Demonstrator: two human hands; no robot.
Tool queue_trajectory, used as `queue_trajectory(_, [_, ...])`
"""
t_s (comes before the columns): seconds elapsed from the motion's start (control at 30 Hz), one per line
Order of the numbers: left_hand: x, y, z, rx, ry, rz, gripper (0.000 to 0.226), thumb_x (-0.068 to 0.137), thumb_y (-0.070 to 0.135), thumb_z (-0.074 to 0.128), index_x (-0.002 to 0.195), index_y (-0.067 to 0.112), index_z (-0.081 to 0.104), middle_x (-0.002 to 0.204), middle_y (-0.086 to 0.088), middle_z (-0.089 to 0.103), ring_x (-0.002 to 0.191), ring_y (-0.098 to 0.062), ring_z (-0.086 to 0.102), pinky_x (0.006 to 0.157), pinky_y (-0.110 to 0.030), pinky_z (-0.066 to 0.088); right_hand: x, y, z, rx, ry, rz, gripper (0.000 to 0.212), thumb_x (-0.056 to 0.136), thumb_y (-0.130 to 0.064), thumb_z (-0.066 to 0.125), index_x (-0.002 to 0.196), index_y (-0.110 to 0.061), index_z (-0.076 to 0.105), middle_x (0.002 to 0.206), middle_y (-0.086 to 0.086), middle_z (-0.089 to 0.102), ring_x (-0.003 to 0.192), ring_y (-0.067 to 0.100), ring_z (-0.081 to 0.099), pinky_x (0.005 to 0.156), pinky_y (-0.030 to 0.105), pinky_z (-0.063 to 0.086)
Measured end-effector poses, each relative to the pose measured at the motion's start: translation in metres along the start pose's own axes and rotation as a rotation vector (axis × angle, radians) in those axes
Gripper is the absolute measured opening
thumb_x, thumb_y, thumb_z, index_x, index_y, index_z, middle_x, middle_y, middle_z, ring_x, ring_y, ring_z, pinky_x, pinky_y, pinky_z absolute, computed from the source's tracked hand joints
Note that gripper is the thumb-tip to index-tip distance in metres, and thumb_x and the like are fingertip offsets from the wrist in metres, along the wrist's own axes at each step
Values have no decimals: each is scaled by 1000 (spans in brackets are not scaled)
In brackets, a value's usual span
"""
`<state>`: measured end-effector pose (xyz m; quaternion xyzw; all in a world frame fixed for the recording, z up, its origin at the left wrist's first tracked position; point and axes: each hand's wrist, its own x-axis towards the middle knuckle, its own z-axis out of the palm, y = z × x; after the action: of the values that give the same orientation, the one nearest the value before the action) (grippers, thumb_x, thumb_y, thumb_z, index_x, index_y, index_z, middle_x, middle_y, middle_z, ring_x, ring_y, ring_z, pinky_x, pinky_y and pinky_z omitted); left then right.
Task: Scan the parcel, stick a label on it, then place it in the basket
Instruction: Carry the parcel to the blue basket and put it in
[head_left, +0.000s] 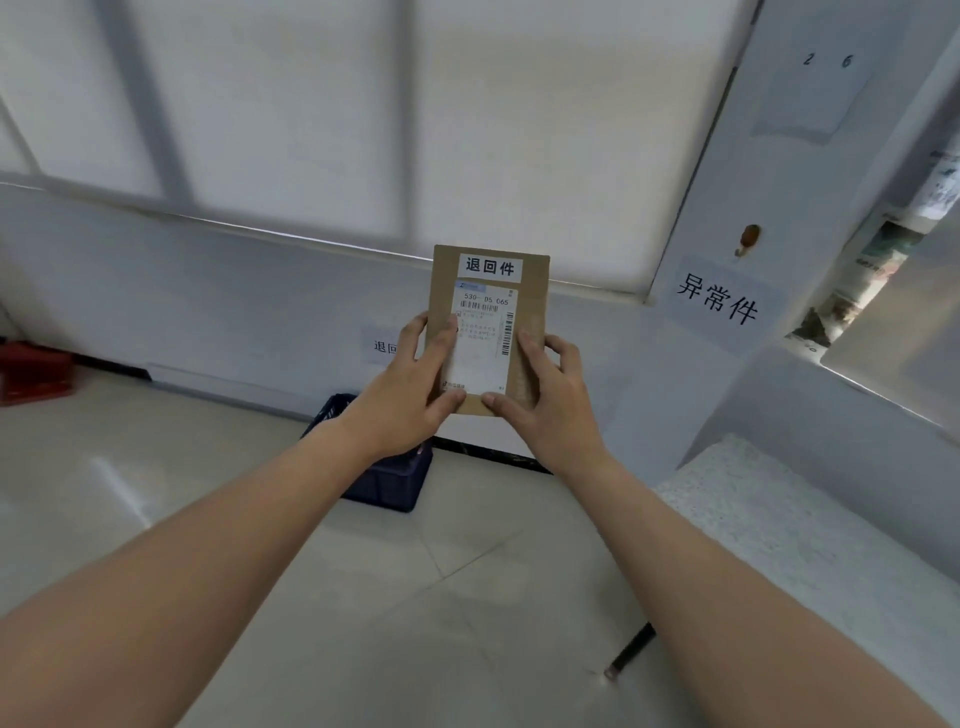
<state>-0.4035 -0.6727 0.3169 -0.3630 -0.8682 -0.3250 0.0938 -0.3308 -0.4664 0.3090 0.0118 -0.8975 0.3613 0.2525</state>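
Note:
I hold a flat brown cardboard parcel (530, 312) upright in front of me with both hands. A white label with black characters (489, 267) is stuck along its top, and a white shipping label with barcodes (483, 338) covers its middle. My left hand (415, 384) grips the parcel's left edge, thumb on the shipping label. My right hand (550, 395) grips the right edge and lower corner. A dark blue plastic basket (389, 478) stands on the floor by the wall, below the parcel and partly hidden by my left forearm.
A white wall with a window ledge runs behind. A white sign with black characters (717, 299) hangs on the pillar at right. A red crate (31, 371) sits at far left. A white speckled surface (779, 519) lies at right. A dark stick (631, 652) lies on the tiled floor.

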Motion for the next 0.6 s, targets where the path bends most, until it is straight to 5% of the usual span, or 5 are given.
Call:
queue_trajectory(0.17, [26, -54, 4, 25, -8, -94, 83, 99, 34, 61, 162, 29, 6, 164, 2, 2, 141, -29, 38, 113, -33, 37, 51, 23, 48, 39, -71, -15, 89, 86, -32, 86, 160, -21, 37, 152, 1, 30, 123, 6, 41, 97, 16, 42])
queue_trajectory(0.33, [45, -102, 6, 43, -3, -173, 84, 98, 35, 61, 161, 29, 5, 164, 0, 3, 143, -32, 35, 113, -35, 36, 92, 39, 93, 66, -139, -22, 89, 86, -31, 86, 160, -22, 36, 152, 0, 30, 123, 5, 41, 91, 3, 37])
queue_trajectory(0.47, [57, -146, 3, 52, -21, -223, 85, 98, 34, 62, 162, 28, 7, 164, -1, 3, 145, -32, 32, 109, -28, 31, 120, 41, 130, 70, -191, 7, 89, 86, -33, 85, 160, -20, 37, 153, 4, 30, 129, 16, 46, 103, 28, 50])
queue_trajectory(0.6, [68, -198, -4, 34, -23, -258, 83, 98, 33, 62, 159, 33, 7, 163, 3, 4, 144, -33, 33, 108, -28, 30, 152, 38, 173, 82, -231, 36, 90, 86, -33, 85, 160, -22, 36, 152, 2, 30, 122, 12, 45, 103, 34, 52])
